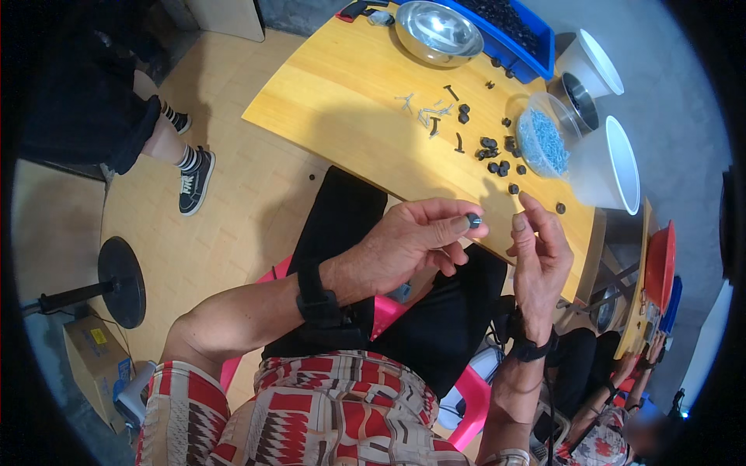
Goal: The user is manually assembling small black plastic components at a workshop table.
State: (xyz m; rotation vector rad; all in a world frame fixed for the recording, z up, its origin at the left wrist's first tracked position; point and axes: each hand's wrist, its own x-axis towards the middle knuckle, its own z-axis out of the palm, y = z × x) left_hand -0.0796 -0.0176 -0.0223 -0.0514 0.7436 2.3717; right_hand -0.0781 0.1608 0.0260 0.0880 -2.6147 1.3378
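knobs (504,168) on table (295,93), beside tub (566,116)

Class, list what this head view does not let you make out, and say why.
- Head view: part of the small black piece, covered by the left hand.
- Head view: whether the right hand hides anything tiny; its own thumb and fingers block the inside.
- Head view: the blue tray's far end, cut off by the top edge.
- Head view: single pale blue pieces, too small.
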